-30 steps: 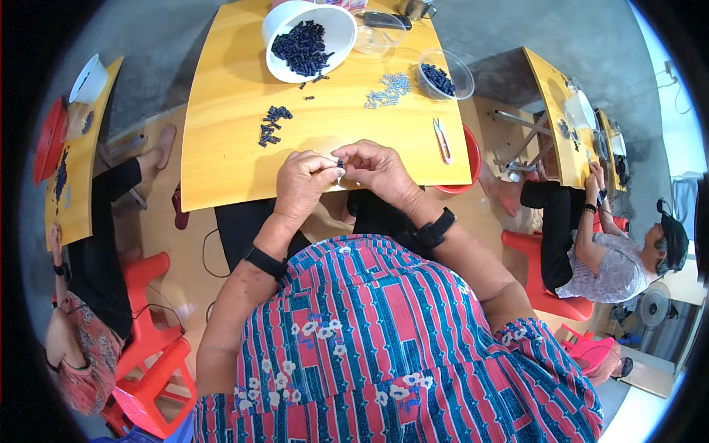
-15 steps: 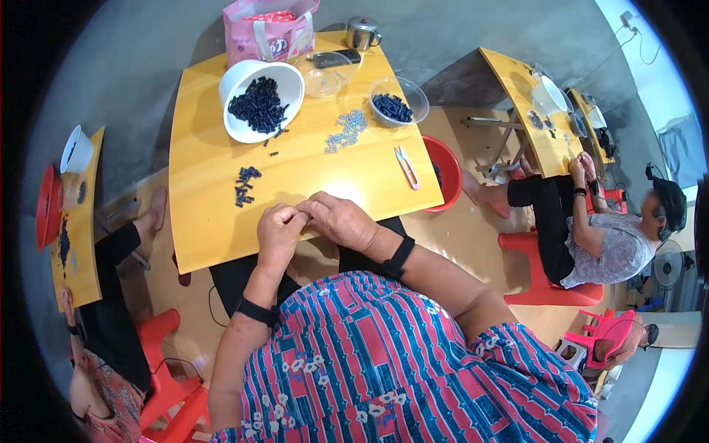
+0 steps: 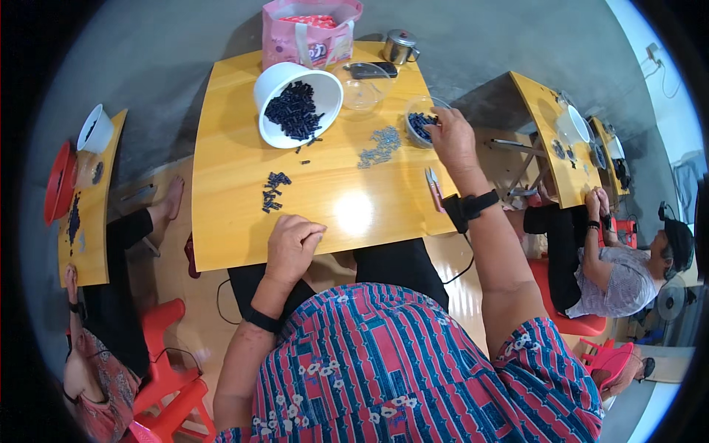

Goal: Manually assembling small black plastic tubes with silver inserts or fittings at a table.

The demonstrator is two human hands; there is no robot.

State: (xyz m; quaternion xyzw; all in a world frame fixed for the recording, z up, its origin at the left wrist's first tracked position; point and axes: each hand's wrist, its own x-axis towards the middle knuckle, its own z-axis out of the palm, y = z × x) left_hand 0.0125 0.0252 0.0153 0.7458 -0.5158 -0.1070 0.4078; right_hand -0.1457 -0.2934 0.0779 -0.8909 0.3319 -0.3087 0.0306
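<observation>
My right hand (image 3: 452, 139) is over the clear bowl (image 3: 417, 140) at the table's far right. Its thumb and forefinger are apart above the small dark tube-like pieces (image 3: 422, 124) in that bowl. Close to the table's front edge, my left hand (image 3: 290, 247) is closed, thumb against the curled fingers; whatever it may hold is hidden. Just beyond it lies a loose group of dark pieces (image 3: 273, 192). Small clear pieces (image 3: 380, 148) are spread left of the bowl. A tilted white tub (image 3: 266, 131) holds many more dark pieces (image 3: 294, 111).
Thread snips (image 3: 434, 190) lie by the right edge. A clear lid or dish (image 3: 362, 94), a dark phone-like object (image 3: 373, 71), a metal mug (image 3: 399, 48) and a pink bag (image 3: 284, 44) stand at the back. People sit at tables on both sides.
My hands were together at the front edge. The right has gone up and right to the clear bowl, while the left has stayed near the edge. The view has shifted slightly.
</observation>
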